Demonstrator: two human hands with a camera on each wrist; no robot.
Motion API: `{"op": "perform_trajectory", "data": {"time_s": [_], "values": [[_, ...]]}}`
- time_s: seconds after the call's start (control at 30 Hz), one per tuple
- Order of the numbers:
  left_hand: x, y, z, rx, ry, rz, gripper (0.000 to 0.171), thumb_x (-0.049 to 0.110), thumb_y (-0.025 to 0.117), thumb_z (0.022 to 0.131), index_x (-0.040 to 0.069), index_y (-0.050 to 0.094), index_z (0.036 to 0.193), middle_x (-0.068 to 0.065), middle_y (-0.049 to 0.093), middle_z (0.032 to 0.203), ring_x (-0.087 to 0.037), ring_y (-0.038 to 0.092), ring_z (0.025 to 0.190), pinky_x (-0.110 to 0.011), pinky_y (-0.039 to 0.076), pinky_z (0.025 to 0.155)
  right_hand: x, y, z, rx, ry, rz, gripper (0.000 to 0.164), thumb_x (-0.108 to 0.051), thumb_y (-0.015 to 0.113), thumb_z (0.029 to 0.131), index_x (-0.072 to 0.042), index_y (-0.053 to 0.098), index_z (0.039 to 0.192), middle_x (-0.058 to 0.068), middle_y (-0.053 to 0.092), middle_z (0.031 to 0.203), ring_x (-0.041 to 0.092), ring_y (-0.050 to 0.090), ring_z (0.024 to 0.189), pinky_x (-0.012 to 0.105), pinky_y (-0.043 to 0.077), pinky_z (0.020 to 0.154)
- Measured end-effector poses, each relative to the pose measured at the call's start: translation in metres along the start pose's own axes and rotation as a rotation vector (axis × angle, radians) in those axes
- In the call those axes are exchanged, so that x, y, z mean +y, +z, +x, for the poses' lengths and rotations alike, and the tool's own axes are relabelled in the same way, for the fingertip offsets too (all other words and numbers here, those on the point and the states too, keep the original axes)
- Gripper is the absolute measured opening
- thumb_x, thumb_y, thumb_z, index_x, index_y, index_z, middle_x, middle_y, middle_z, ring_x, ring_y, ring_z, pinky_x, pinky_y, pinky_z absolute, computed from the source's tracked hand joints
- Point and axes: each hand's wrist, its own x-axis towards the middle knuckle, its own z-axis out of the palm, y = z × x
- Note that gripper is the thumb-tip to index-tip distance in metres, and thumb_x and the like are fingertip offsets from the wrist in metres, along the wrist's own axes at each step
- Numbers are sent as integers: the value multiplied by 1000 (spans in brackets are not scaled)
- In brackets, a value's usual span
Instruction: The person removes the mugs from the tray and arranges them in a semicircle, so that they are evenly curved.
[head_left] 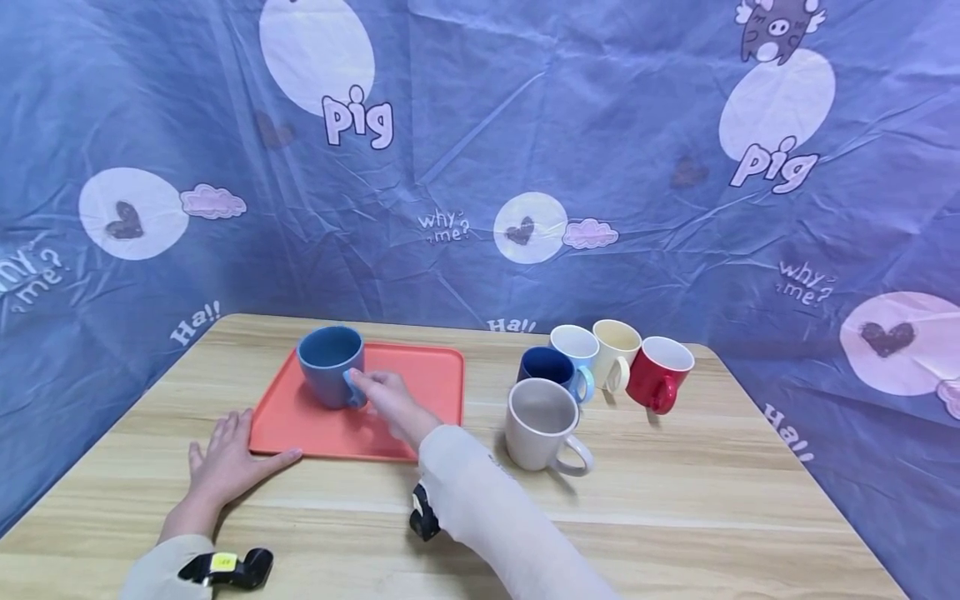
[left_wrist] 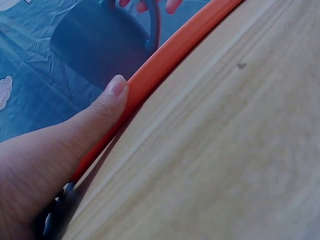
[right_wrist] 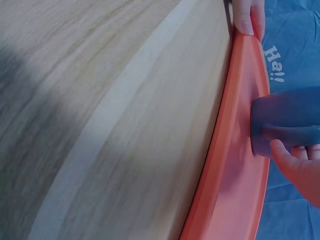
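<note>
A grey-blue mug [head_left: 327,367] stands upright on the left part of a coral-red tray [head_left: 420,375]. My right hand [head_left: 390,400] holds this mug by its handle, which faces the right front; in the right wrist view the thumb lies along the handle [right_wrist: 295,134]. At the tray's near left corner rests my left hand [head_left: 225,462], fingers spread along the left side and thumb at the front edge. The left wrist view shows that thumb [left_wrist: 107,100] touching the tray's rim [left_wrist: 155,67].
Right of the tray, several mugs stand close together: a pale grey one [head_left: 536,429] in front, then navy [head_left: 534,364], light blue [head_left: 583,358], cream [head_left: 618,354] and red [head_left: 651,375]. A patterned blue cloth [head_left: 465,150] hangs behind the wooden table [head_left: 675,500].
</note>
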Motion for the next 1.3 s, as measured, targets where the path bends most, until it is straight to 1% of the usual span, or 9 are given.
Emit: {"op": "perform_trajectory", "data": {"time_s": [0.1,0.2,0.33,0.4,0.5,0.6,0.7,0.97,1.3], "values": [[-1,0,0,1,2,2,113,67,56,64,-12,11,132,-39,10,129,-49,0,120,-66,-12,83,2,1,-1,33,1,-32,32,-29,61,81,3,61,78,6,51,65,17,52,66,39,46,73],[0,-1,0,3,4,2,112,66,55,65,-12,10,132,-39,10,129,-49,-1,120,-66,-13,83,4,4,-3,52,11,-68,30,-28,60,81,1,61,75,5,49,60,15,49,59,33,47,64],[1,-1,-1,7,2,1,113,67,55,64,-12,11,131,-39,11,129,-50,0,120,-66,-12,83,6,6,-5,50,27,-99,31,-26,57,83,2,63,73,5,45,55,13,43,52,27,44,54],[2,-1,-2,10,0,-1,113,67,56,64,-12,12,131,-39,11,128,-50,0,120,-66,-12,83,7,7,-6,44,41,-92,31,-25,57,84,2,63,72,4,44,53,12,42,50,28,45,54],[2,-1,-2,15,0,-2,113,67,57,63,-12,13,131,-39,12,128,-50,1,120,-66,-12,83,8,7,-8,22,59,-72,30,-24,55,85,2,62,74,4,44,53,12,41,50,33,49,59],[2,-1,-2,20,3,0,113,67,56,63,-12,13,131,-39,12,128,-50,1,120,-66,-12,83,8,6,-10,2,78,-39,27,-21,55,85,3,62,75,3,46,55,12,41,49,37,50,63],[0,0,-1,23,4,5,113,67,56,64,-12,12,131,-39,12,129,-50,1,120,-66,-12,83,8,5,-12,-25,90,-17,25,-19,55,85,4,62,78,3,46,55,12,41,49,38,50,64],[-1,0,-2,21,0,7,113,67,56,64,-12,12,131,-39,12,128,-50,1,119,-66,-11,83,6,4,-22,-5,132,40,22,-17,55,85,1,62,73,1,47,55,9,42,48,27,46,54],[3,-1,-2,3,-4,0,113,67,55,64,-13,12,131,-40,10,129,-50,-1,120,-66,-12,83,3,-6,-34,0,146,61,23,-15,54,85,0,60,69,1,46,52,9,43,46,27,44,54]]}}
